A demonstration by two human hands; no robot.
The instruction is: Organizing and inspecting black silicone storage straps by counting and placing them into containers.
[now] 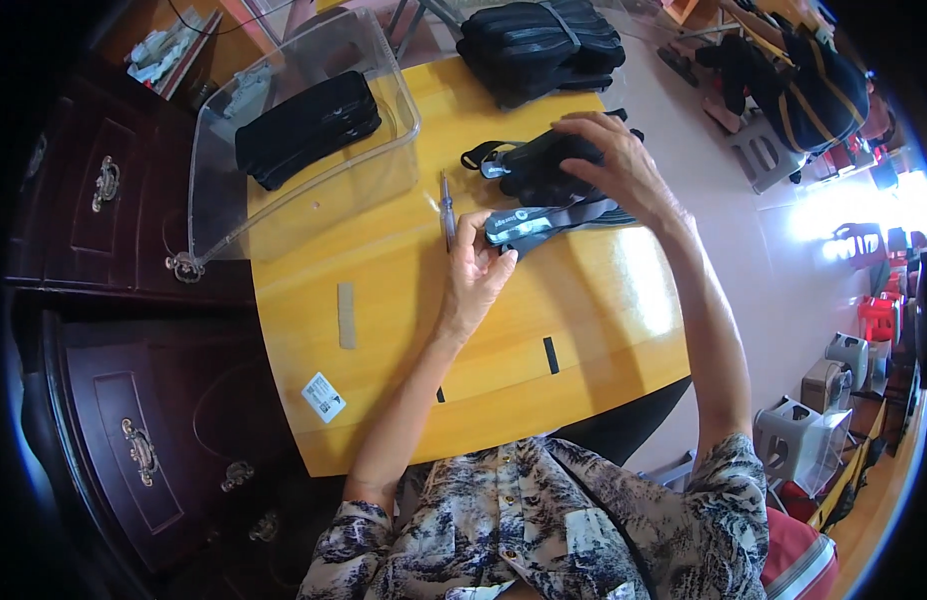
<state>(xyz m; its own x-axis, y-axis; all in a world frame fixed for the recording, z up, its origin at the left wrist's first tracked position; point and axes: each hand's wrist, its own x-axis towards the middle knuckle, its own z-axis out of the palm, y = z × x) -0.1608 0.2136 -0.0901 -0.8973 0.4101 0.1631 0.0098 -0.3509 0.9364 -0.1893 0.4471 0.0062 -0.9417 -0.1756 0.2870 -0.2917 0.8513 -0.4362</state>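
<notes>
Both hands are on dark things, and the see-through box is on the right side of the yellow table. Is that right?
Not quite. The see-through box is on the left side of the yellow table, as the head view shows. The left hand and right hand are both on dark things.

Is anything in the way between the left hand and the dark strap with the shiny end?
Nothing visible is: the left hand holds the dark strap by its shiny end. The screwdriver lies just left of the hand, not between them.
</notes>
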